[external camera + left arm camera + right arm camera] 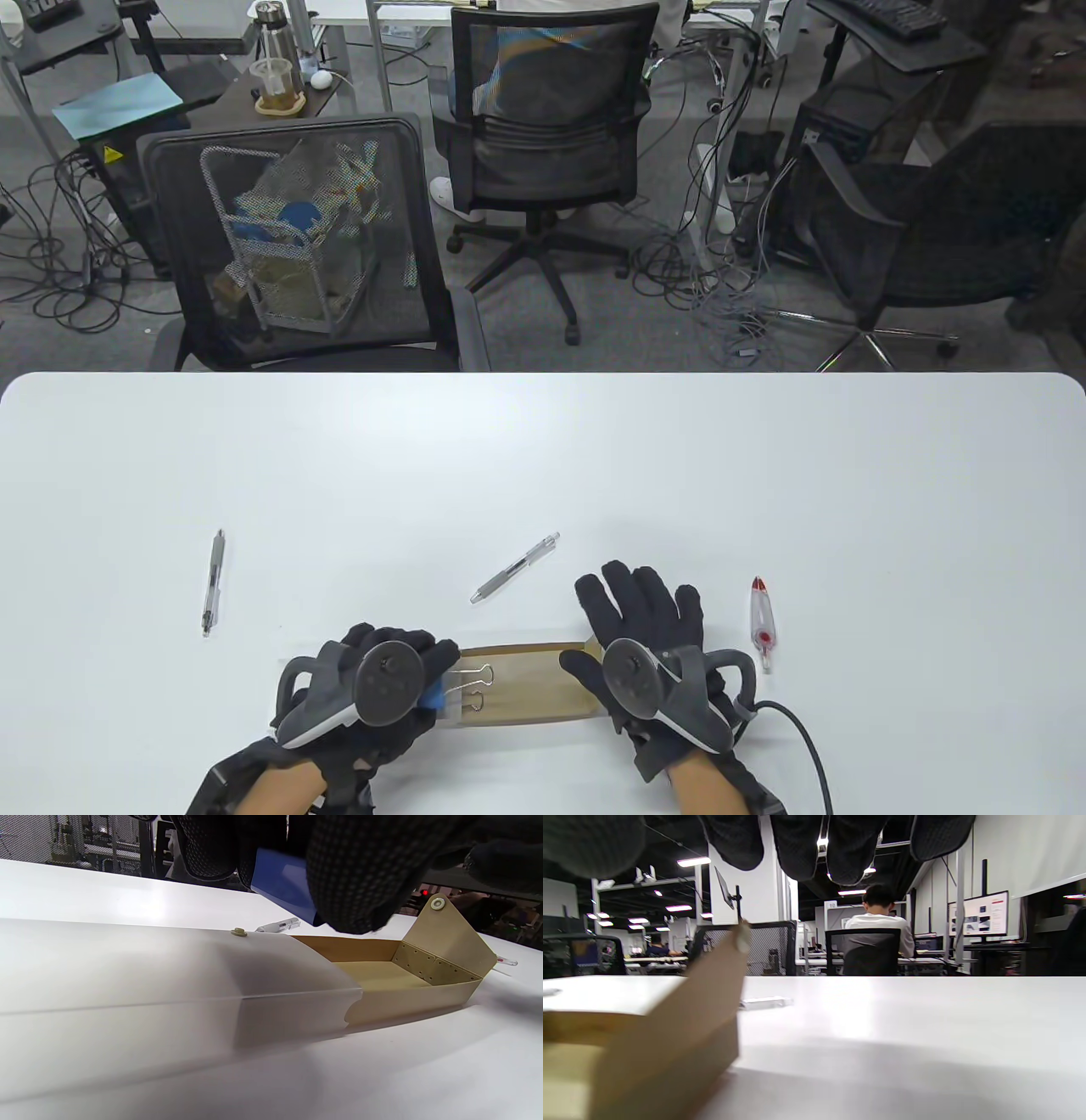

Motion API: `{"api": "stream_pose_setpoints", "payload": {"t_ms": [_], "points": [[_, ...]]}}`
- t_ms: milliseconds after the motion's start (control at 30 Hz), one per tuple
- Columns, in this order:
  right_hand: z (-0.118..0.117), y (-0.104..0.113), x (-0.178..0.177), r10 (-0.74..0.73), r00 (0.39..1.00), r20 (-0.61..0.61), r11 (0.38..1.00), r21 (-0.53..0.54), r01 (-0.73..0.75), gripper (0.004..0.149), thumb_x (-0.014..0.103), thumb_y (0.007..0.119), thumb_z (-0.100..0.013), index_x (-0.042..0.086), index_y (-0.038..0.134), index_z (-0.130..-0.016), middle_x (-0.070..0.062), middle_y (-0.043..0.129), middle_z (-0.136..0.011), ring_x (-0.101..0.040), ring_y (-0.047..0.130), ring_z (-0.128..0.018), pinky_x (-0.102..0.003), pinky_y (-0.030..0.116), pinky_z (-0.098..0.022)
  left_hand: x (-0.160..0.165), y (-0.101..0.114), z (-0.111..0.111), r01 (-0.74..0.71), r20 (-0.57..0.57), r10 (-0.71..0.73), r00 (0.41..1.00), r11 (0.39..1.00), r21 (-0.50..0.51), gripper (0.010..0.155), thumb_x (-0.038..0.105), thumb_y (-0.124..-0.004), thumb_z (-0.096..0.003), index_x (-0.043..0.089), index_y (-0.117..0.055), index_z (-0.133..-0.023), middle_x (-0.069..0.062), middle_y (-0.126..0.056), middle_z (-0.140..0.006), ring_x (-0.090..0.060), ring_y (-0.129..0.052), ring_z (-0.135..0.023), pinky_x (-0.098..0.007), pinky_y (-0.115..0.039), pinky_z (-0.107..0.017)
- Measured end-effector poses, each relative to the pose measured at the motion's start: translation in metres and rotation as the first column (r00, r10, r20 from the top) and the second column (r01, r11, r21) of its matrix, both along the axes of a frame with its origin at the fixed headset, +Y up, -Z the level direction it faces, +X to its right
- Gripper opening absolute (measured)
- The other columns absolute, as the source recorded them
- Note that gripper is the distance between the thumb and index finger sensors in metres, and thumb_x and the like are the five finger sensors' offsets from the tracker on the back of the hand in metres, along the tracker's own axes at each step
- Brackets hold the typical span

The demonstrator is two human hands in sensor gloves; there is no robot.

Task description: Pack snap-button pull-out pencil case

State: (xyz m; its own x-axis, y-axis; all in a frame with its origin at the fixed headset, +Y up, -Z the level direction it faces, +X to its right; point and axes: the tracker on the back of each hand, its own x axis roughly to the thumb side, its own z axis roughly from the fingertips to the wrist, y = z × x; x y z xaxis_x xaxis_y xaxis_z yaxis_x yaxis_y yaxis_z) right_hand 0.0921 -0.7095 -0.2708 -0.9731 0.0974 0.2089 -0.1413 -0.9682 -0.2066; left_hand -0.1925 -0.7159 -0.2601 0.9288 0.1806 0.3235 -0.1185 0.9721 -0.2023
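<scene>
While our left hand [373, 688] is pinching a blue piece [282, 882] above the tray [526, 688], our spread right hand [645, 645] is steadying it.

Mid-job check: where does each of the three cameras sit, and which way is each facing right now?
Table view: above the near edge, looking down and out across the table; shows both gloved hands, left hand, right hand.
Left wrist view: low under the left hand, facing along the sleeve to the tray; fingers pinch a blue item.
Right wrist view: at table height, facing out to the office; fingers hang open.
Shared: both wrist views catch the tray's flap.
</scene>
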Motion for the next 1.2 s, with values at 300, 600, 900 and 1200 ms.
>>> {"api": "stream_pose_setpoints", "payload": {"t_ms": [300,600,900,1200], "points": [[0.015,0.016,-0.075,0.023,0.984,-0.175,0.998,-0.052,-0.033,0.075,0.07,0.08,-0.031,0.051,0.06,-0.101,0.021,0.074,-0.109,-0.011,0.077,-0.102,-0.055,0.056,-0.082,0.002,0.005,0.008,0.031,0.002,-0.031,1.0,0.998,0.046,0.077,0.045,-0.094,-0.0303,0.038,-0.067,-0.103,0.009,-0.068,-0.11,-0.027,-0.073,-0.106,-0.061,-0.046,-0.083],[0.015,-0.009,-0.106,0.1,0.969,-0.225,0.993,-0.038,-0.111,0.055,0.06,0.081,-0.034,0.046,0.078,-0.088,0.021,0.096,-0.083,-0.005,0.094,-0.075,-0.042,0.074,-0.072,0.002,0.004,0.01,0.033,0.007,-0.033,0.999,0.997,0.071,0.077,0.045,-0.094,-0.0299,0.039,-0.068,-0.102,0.009,-0.069,-0.11,-0.026,-0.074,-0.105,-0.061,-0.046,-0.083],[0.019,-0.015,-0.107,0.104,0.966,-0.236,0.994,0.047,-0.096,0.049,0.055,0.083,-0.034,0.042,0.085,-0.081,0.018,0.101,-0.069,-0.005,0.097,-0.061,-0.038,0.079,-0.066,0.001,0.002,0.01,0.014,0.016,-0.015,1.0,0.998,0.062,0.077,0.046,-0.094,-0.0296,0.04,-0.068,-0.102,0.011,-0.069,-0.11,-0.025,-0.074,-0.106,-0.06,-0.047,-0.083],[0.016,-0.016,-0.096,0.101,0.97,-0.222,0.994,0.059,-0.09,0.049,0.055,0.083,-0.035,0.04,0.086,-0.081,0.017,0.102,-0.068,-0.006,0.098,-0.059,-0.039,0.08,-0.064,-0.043,0.001,-0.008,0.02,-0.117,-0.028,0.993,0.997,-0.074,0.095,0.057,-0.096,-0.0264,0.04,-0.054,-0.109,0.008,-0.052,-0.12,-0.029,-0.058,-0.116,-0.063,-0.037,-0.085]]}}
